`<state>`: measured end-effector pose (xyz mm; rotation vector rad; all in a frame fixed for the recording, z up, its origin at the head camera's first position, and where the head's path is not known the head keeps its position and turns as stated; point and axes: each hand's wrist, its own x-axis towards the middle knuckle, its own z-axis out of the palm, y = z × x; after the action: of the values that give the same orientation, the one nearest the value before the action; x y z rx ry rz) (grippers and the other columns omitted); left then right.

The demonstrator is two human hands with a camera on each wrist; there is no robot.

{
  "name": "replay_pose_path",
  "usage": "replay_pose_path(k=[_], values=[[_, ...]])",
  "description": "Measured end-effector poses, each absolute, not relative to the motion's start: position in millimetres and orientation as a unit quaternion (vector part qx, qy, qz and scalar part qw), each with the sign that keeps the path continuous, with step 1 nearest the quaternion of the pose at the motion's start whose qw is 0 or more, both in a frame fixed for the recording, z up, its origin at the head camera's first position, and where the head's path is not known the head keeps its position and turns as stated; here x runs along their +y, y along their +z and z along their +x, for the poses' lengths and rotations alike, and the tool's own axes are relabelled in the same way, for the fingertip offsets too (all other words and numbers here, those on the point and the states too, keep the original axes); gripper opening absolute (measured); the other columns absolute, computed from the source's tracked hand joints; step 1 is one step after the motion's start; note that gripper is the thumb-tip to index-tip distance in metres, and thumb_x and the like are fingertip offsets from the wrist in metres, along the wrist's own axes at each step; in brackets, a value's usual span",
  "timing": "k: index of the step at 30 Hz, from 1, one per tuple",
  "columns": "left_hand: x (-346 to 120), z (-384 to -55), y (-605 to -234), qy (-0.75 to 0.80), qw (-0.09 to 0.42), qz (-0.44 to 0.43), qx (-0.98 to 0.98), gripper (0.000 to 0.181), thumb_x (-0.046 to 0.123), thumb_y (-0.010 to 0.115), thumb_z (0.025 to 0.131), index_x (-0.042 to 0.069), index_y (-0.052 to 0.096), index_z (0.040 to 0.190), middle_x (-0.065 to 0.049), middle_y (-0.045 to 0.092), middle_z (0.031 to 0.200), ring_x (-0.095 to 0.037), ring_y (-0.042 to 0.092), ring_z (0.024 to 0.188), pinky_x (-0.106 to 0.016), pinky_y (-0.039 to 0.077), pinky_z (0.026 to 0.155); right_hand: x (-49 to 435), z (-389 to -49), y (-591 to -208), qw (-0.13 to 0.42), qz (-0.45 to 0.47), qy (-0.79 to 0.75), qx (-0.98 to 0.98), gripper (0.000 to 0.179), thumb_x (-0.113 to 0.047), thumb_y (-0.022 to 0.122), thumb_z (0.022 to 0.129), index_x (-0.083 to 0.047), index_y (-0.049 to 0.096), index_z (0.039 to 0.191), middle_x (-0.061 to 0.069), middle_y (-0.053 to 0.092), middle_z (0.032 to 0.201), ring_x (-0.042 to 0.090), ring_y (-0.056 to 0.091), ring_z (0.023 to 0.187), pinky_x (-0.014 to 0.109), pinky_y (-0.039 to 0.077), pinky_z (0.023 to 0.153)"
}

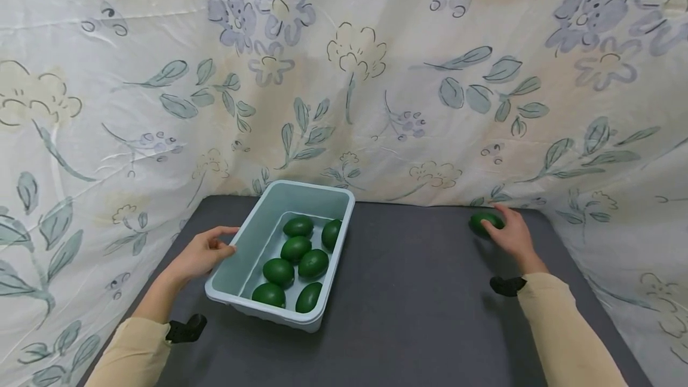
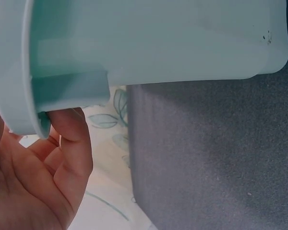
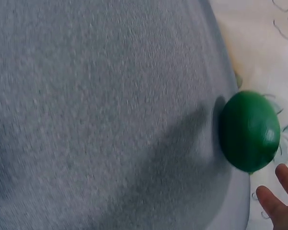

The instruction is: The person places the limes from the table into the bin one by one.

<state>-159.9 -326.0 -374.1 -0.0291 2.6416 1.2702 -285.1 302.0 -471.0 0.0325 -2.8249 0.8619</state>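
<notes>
A pale blue-green plastic tub [image 1: 248, 246] stands on the left half of the dark table, with several dark green oval fruits [image 1: 278, 272] inside it. My left hand [image 1: 201, 252] grips the tub's left rim; in the left wrist view, curled fingers [image 2: 73, 143] hook under the rim's lip. At the table's far right, another green oval fruit [image 3: 249, 131] lies near the back edge. My right hand [image 1: 513, 235] reaches around this fruit from the right. The right wrist view shows its fingers [image 3: 273, 206] spread, with a gap between them and the fruit.
A dark grey cloth-like surface [image 1: 403, 291] covers the table between the tub and the right hand. Flower-printed fabric [image 1: 376, 76] hangs behind the table and along both sides. Each wrist wears a black strap-on device [image 1: 185, 328].
</notes>
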Motion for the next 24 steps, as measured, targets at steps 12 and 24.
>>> replay_pose_path(k=[12,24], values=[[-325.3,-160.1,-374.0,0.43,0.105,-0.016,0.896,0.049,0.015,0.055,0.091,0.007,0.039,0.136,-0.011,0.057,0.079,-0.016,0.046,0.055,-0.029,0.038,0.045,315.2,-288.8,-475.2,0.035,0.0,0.286,-0.957,0.073,-0.044,0.046,0.092,0.007,0.024,0.14,0.04,0.025,0.135,0.056,0.024,0.12,0.065,0.024,0.091],[-326.0,-160.3,-373.5,0.43,0.107,-0.023,0.896,0.049,0.014,0.055,0.091,0.008,0.039,0.137,-0.011,0.057,0.081,-0.018,0.047,0.059,-0.032,0.04,0.047,309.2,-294.0,-490.3,0.033,-0.012,0.288,-0.957,0.073,-0.037,0.05,0.092,0.01,0.021,0.14,0.041,0.034,0.122,0.05,0.04,0.102,0.058,0.036,0.079]])
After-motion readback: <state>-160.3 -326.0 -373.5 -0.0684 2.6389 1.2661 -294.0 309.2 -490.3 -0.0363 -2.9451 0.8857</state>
